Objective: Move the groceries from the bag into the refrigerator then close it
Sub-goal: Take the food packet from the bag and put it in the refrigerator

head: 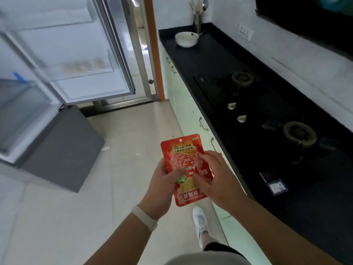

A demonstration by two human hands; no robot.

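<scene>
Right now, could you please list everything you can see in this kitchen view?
packet: 1, red, centre, held in both hands
refrigerator door: 1, white, open, left
countertop: 1, black, right
bowl: 1 or a stack, white, countertop's far end
utensil holder: 1, metal, behind bowl
burners: 2, dark, on countertop
knobs: 2, silver, between burners
shoe: 1, white, below packet
wristband: 1, pale, left wrist
left hand: grips packet's left edge
right hand: fingers on packet's front

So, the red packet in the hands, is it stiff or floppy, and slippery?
Probably floppy: the red packet is a thin flat pouch. Likely light: the left hand and right hand hold it in a loose finger grip. Its glossy foil may slip.
</scene>
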